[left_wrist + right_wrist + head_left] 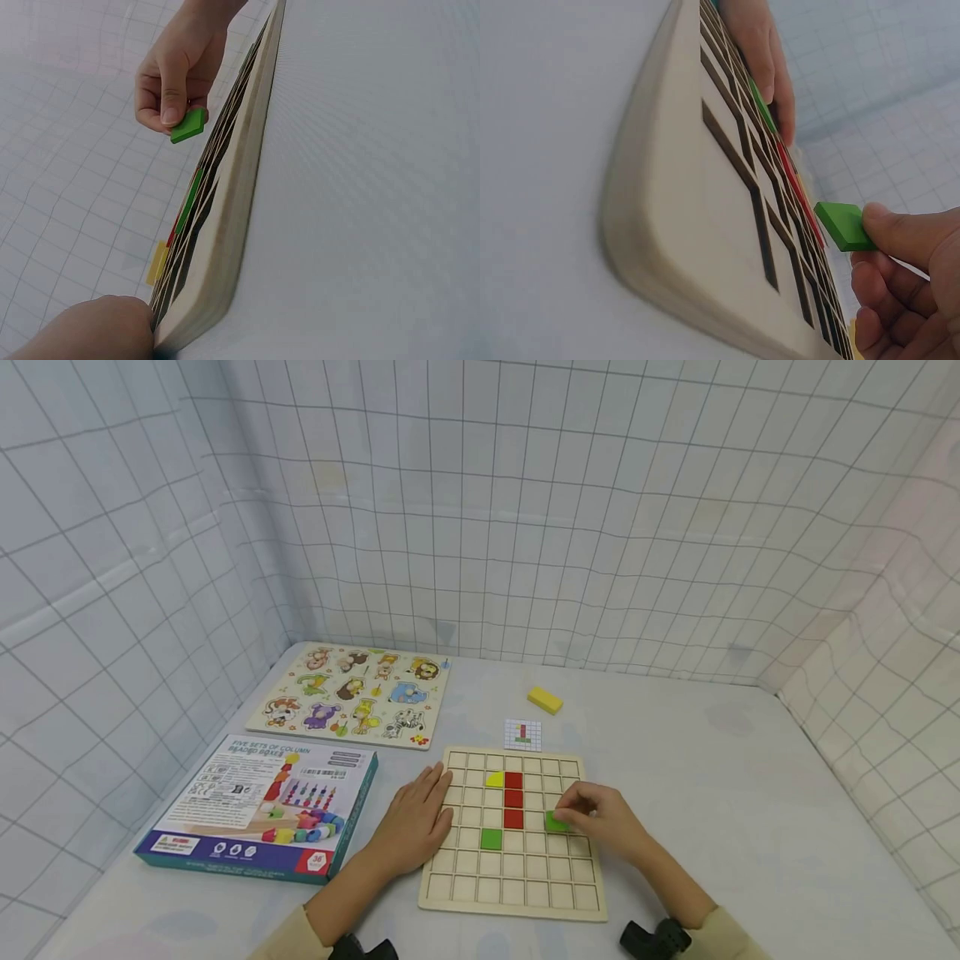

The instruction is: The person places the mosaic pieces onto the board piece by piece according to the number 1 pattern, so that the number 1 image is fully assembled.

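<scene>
A wooden grid board (pixel 513 892) lies in front of me in the head view. My left hand (pixel 412 820) rests at its left edge with fingers extended. Thumb and fingers of my right hand (pixel 606 820) pinch a green square tile (pixel 845 226), which is held over the right part of the grid. In the grid sit a column of red tiles (pixel 513 799), a yellow tile (pixel 495 779) with a slanted or rounded edge to their left, and another green tile (pixel 491 839) lower left.
A small pattern card (pixel 522 736) lies at the board's far edge, with a yellow block (pixel 545 700) beyond it. To the left are an animal puzzle board (pixel 345 693) and a flat beads box (pixel 255 810). Grid-patterned cloth walls (pixel 525 527) surround the table.
</scene>
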A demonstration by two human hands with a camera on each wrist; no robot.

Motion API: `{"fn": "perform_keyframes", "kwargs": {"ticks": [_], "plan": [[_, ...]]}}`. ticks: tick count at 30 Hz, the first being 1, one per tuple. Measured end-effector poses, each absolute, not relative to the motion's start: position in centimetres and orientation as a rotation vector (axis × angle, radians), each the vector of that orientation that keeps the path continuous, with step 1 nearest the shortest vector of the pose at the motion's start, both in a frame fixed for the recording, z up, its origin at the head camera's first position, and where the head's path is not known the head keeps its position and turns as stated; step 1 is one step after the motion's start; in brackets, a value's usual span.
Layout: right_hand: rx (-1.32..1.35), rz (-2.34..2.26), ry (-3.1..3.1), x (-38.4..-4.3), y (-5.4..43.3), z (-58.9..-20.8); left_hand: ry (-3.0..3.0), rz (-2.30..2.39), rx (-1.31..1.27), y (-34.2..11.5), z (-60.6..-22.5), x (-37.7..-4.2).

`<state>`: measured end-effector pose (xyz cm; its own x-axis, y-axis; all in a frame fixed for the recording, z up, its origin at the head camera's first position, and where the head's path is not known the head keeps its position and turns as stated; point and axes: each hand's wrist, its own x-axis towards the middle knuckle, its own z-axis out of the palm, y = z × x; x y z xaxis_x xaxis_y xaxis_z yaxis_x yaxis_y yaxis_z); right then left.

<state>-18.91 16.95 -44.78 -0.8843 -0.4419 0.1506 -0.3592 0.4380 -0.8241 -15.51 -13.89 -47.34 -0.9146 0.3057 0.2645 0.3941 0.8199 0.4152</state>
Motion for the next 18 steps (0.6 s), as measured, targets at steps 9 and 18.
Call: {"fn": "perform_keyframes", "kwargs": {"ticks": [9,18], "plan": [[-0.748,-1.427,2.559,-18.8,15.5,-44.9,-2.838,-0.694,-0.539,-13.9,-47.5,-15.7],[-0.784,-1.435,2.525,-18.6,14.4,-44.9,-2.852,-0.701,-0.531,-14.0,-47.5,-15.7]]}}
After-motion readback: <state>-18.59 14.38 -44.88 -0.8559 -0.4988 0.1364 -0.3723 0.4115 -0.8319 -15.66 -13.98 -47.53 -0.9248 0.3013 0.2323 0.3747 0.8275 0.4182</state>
